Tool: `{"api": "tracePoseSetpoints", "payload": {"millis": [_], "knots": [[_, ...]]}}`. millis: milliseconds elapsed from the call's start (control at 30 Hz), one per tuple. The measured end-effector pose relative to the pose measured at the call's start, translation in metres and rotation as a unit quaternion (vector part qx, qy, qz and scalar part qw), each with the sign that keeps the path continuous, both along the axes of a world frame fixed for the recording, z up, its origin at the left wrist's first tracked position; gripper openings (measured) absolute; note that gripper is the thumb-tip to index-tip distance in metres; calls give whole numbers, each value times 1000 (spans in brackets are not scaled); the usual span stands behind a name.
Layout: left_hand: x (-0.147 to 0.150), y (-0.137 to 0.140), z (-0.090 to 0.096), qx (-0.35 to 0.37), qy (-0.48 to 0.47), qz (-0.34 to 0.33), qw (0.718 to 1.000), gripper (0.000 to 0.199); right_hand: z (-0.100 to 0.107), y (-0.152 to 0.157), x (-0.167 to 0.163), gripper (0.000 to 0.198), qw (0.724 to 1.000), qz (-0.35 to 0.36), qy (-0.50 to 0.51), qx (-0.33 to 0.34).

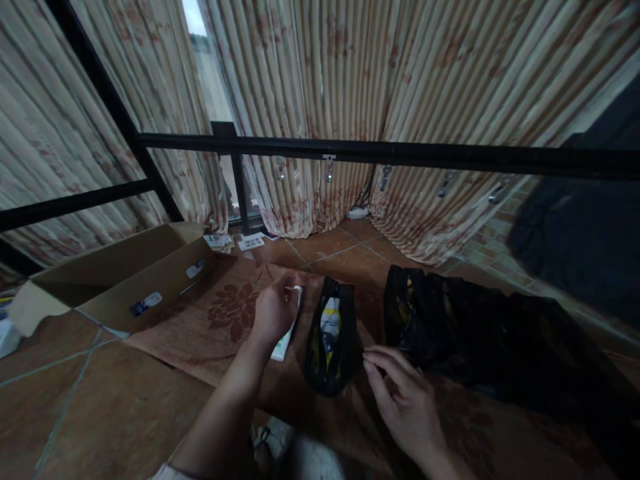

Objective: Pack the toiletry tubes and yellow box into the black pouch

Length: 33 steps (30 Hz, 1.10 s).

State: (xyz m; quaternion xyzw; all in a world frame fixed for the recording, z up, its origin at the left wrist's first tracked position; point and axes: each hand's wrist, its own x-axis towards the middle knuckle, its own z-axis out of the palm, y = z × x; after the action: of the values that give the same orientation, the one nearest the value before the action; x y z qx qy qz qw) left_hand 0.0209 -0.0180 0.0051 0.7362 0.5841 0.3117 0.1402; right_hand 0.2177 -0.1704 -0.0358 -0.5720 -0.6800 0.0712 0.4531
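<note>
White tube by the L. hand, outside the pouch; one item already in.
Far L., an open cardboard box (170, 283) is seen beside the brown patterned cloth (210, 347). Next, the L. hand (275, 310) is curled at the upper end of the white tube (283, 343); whether it's actually gripped can't be told. Mid: in the black pouch (351, 333), spread open on the cloth, a white-and-yellow item (330, 320) is seen; tube's not in there yet. Just R. of it, the R. hand (395, 387) is held loosely open, apparently w/ nothing in it. Far R., a black heap (465, 327) is left untouched.
</note>
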Motion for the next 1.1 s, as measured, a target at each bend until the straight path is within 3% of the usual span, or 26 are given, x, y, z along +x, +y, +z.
{"api": "tracePoseSetpoints", "payload": {"millis": [100,233,567,1100], "knots": [[-10,5,-15,-96,180,41,978,44,-2,-1,1,15,1000,-5,-10,-3],[-14,6,-33,-200,271,14,941,56,-5,-1,3,15,999,-15,-29,9],[-13,2,-50,-228,285,-31,930,38,-6,2,4,15,999,-12,-51,15],[-11,8,-37,-254,271,-35,928,36,-5,1,1,17,998,-10,-57,4]]}}
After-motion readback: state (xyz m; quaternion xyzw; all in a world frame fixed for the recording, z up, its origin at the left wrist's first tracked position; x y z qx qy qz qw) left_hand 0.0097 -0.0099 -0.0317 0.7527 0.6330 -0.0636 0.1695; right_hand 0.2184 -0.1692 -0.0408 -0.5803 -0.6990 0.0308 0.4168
